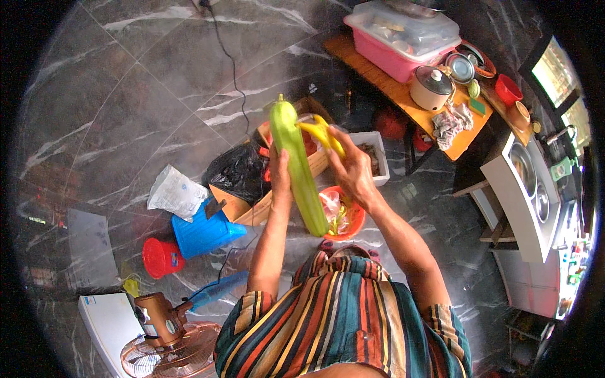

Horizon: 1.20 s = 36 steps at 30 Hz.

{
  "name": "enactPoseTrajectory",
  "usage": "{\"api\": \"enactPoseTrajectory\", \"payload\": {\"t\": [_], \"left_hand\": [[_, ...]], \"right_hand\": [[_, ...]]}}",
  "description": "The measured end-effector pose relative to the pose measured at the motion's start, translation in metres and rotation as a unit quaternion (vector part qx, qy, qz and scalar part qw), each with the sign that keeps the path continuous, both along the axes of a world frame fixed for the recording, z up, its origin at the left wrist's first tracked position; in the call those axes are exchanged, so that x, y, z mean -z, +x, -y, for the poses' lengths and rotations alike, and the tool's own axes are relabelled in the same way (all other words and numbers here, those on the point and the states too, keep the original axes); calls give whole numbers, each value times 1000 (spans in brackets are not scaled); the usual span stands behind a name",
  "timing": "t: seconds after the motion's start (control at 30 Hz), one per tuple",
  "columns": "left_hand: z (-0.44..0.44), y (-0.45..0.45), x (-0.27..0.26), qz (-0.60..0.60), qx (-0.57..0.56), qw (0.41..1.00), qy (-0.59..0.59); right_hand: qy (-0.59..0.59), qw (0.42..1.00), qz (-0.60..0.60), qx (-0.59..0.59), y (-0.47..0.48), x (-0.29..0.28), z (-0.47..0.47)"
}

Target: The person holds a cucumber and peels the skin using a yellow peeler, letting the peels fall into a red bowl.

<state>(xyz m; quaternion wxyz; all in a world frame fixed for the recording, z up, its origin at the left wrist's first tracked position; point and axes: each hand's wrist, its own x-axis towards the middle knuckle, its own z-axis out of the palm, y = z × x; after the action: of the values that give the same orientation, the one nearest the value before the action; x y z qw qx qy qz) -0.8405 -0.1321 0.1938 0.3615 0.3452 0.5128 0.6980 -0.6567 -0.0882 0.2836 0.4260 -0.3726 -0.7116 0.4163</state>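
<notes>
A long pale-green gourd (299,175) is held in front of me, its stem end away from me and tilted to the left. My left hand (280,176) grips its left side. In my right hand (353,165) is a yellow peeler (317,132), whose head is at the gourd's upper right side; whether the blade touches the skin I cannot tell. Below the gourd's lower end, an orange-red basin (355,218) on the floor holds green peelings (338,222) and a clear plastic bag (331,203).
Cardboard boxes (255,211), a black plastic bag (238,172), a white foam box (382,166) and a blue container (201,231) surround the basin. A wooden table (461,145) bears a rice cooker (431,89). A fan (170,352) stands lower left; a cable (235,71) crosses the floor.
</notes>
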Motion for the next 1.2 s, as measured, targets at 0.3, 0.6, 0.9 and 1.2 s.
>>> {"api": "enactPoseTrajectory", "payload": {"t": [0.3, 0.6, 0.9, 1.2], "left_hand": [[5, 19, -23, -34, -7, 999, 17], [-36, -19, 26, 41, -95, 995, 6], [-56, -62, 47, 203, -81, 974, 55], [-40, -60, 11, 132, -87, 982, 102]], "right_hand": [[-14, 1000, -14, -1, -11, 23, 10], [-38, 991, 122, -48, 43, 55, 65], [-60, 991, 106, -46, 87, 73, 98], [-76, 988, 128, -39, 109, 113, 98]]}}
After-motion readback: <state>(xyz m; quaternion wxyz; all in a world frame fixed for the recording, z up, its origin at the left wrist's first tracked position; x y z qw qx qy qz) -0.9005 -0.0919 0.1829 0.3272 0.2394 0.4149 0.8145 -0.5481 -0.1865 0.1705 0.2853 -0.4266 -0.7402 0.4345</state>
